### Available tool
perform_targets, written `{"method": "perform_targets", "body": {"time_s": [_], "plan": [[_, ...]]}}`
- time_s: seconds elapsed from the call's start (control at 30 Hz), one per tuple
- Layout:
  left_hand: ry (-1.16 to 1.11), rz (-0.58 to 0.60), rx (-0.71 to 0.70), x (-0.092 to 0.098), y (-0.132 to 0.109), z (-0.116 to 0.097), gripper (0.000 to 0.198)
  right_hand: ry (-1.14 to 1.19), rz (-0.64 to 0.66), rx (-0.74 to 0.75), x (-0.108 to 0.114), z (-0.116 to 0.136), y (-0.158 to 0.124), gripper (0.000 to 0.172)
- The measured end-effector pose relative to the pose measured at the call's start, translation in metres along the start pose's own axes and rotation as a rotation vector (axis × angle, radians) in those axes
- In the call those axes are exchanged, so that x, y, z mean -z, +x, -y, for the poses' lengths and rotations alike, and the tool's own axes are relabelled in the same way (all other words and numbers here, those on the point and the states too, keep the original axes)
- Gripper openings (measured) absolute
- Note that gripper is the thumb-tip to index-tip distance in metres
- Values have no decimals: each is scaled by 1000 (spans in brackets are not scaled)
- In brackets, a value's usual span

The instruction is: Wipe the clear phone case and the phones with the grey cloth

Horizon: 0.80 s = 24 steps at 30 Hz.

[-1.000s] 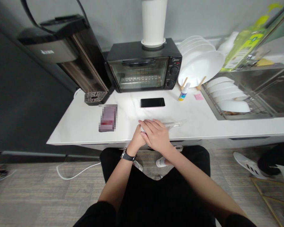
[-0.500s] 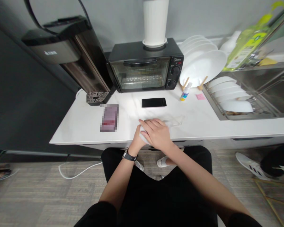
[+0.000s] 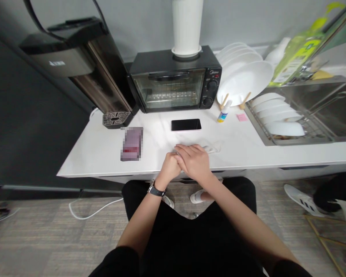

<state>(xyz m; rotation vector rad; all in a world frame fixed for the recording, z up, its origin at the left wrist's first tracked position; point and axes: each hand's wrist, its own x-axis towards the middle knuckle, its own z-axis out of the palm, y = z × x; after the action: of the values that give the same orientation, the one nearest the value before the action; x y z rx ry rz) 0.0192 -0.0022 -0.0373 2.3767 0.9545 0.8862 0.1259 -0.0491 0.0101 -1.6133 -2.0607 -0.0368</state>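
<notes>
My left hand, with a dark watch on its wrist, is closed near the counter's front edge. My right hand lies over it, its fingers bent across the left knuckles. Between them is a white, cloth-like thing, almost wholly hidden now. From beyond the right fingers a thin, clear and whitish thing sticks out to the right; its kind is too faint to make out. Behind the hands lies a black-screened phone. A small spray bottle stands farther right, and a blurred-out purple item lies left.
A drinks dispenser and a toaster oven bearing a white bin-shaped container line the back. Right are racked plates, a pink note, a soap bottle and the sink. Another person's shoe shows on the floor.
The left hand has turned and its fingers have closed in under the right, hiding the white thing seen between the hands. The view has shifted slightly.
</notes>
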Motion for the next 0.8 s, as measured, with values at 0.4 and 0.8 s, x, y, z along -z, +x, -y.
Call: {"method": "perform_targets", "body": {"time_s": [0.4,0.8], "plan": [[-49,24,-22,-1,0,3,12,-23,11,-14,4,13,-1,30],[-98,29,-12,2,5,-10,17,-48,-70,-188,3,-13,-12,28]]}}
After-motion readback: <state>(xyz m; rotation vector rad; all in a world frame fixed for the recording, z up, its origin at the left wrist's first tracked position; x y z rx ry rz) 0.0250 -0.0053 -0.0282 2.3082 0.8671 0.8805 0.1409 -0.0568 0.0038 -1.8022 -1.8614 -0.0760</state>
